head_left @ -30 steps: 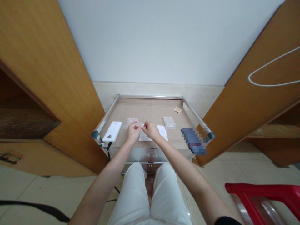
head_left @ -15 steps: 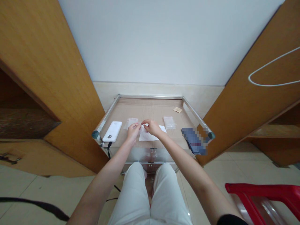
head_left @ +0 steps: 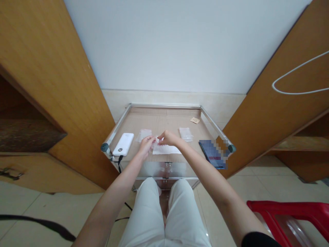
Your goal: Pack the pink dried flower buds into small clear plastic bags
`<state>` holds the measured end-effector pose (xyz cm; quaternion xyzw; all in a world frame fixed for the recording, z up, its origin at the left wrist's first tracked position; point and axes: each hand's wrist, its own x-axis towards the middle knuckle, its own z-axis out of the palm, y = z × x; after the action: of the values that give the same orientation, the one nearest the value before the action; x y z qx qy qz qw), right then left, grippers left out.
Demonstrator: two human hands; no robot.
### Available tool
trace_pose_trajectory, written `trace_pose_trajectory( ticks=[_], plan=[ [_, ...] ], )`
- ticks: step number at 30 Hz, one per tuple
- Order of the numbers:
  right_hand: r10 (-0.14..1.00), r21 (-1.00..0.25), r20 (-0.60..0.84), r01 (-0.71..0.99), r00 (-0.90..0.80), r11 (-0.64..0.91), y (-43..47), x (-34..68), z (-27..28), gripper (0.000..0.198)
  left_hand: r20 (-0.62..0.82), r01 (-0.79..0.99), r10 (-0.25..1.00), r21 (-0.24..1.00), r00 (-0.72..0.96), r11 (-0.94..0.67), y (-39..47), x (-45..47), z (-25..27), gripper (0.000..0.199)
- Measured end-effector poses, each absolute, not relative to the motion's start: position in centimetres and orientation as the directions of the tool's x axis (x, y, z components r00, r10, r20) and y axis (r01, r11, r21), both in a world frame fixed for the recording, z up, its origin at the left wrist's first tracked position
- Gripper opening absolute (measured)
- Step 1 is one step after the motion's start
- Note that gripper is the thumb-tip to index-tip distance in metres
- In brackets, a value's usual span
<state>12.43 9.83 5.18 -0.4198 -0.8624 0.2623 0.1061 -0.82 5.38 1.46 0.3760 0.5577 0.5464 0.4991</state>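
1. A small, blurred piece of clear plastic [head_left: 155, 141] is over the near side of the trolley top [head_left: 164, 118]; its direction and long axis cannot be made out.
2. It is at the fingertips of the left hand [head_left: 146, 144], which pinch it.
3. The right hand [head_left: 167, 138] curves just right; its grip is unclear.
4. Below, a white sheet [head_left: 167, 150] stretches left to right.
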Motion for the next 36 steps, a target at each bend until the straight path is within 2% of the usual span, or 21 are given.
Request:
trace_pose_trajectory(
  ticks=[6, 13, 20, 27, 30, 36],
  plan=[
    [0.771, -0.591, 0.037, 0.608, -0.636, 0.53, 10.7, 12.9, 3.9, 0.02, -0.162, -0.274, 0.976, 0.954, -0.146, 0.118, 5.3, -1.1, 1.7, 0.023],
    [0.825, -0.768, 0.059, 0.502, -0.562, 0.397, 10.5, 13.6, 3.6, 0.016, -0.176, -0.454, 0.971, 0.887, -0.16, 0.086, 5.5, -1.4, 1.8, 0.017],
    [0.785, -0.905, 0.056, 0.301, -0.617, 0.301, 10.2, 14.0, 3.5, 0.028, -0.242, -0.494, 0.959, 0.858, -0.149, 0.14, 5.7, -2.1, 1.5, 0.018],
    [0.736, -0.904, 0.012, 0.308, -0.676, 0.297, 10.0, 13.7, 3.0, 0.029, -0.198, -0.477, 0.971, 0.872, -0.134, 0.111, 5.5, -1.7, 1.6, 0.013],
    [0.752, -0.891, 0.018, 0.331, -0.659, 0.312, 10.0, 13.7, 2.9, 0.029, -0.174, -0.456, 0.977, 0.885, -0.127, 0.098, 5.4, -1.8, 1.5, 0.014],
    [0.783, -0.901, -0.039, 0.361, -0.621, 0.241, 9.9, 14.1, 3.3, 0.041, -0.2, -0.423, 0.969, 0.898, -0.145, 0.122, 5.5, -2.4, 0.9, 0.016]
  ],
)
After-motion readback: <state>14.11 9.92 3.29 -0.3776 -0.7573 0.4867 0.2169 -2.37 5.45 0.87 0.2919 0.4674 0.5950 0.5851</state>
